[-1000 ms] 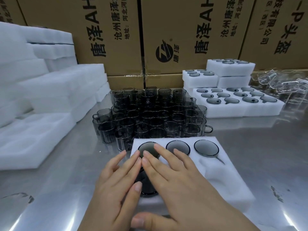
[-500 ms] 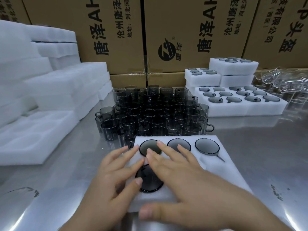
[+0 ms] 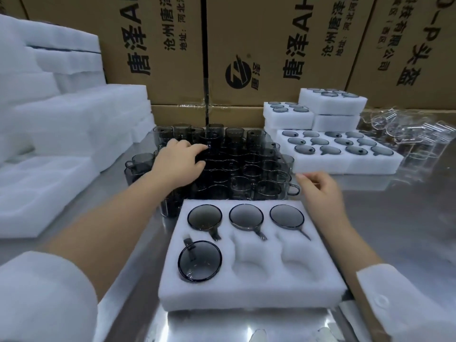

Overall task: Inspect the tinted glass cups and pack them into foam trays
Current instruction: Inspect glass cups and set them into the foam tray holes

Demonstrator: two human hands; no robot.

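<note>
The loose cups [image 3: 246, 166] stand just beyond the foam tray [image 3: 246, 290]. The left hand [image 3: 181, 160] is over them, grasp unclear, while the right hand [image 3: 320, 193] hangs slack and empty at their right edge.

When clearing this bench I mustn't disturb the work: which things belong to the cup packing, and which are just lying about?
Job: loose dark cups; foam tray with four cups in it; spare empty trays on the left; filled trays at the back right; left hand; right hand.
Lying about: cardboard boxes; clear glassware at far right.
</note>
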